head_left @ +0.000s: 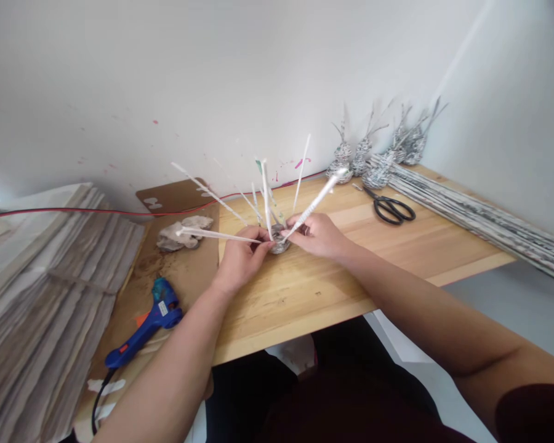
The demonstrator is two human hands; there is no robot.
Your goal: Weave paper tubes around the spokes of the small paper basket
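A small round woven paper base point(280, 245) is held between my two hands over the wooden table. Several rolled paper sticks point(266, 197) stand up and fan outward from it. My left hand point(244, 255) pinches the base's left side, where one stick point(219, 235) runs out to the left past the thumb. On the other side, my right hand point(314, 235) has thumb and fingers closed on a thick white paper stick point(316, 204) that slants up to the right. The fingertips partly hide the weave.
A blue glue gun point(144, 323) lies on a brown board point(198, 258) at left, near crumpled paper point(184, 232) and stacked newspaper point(50, 295). Black scissors point(390, 208), a bundle of paper sticks point(461, 212) and several woven paper pieces point(341, 163) are at right. A red cable point(175, 213) runs along the wall.
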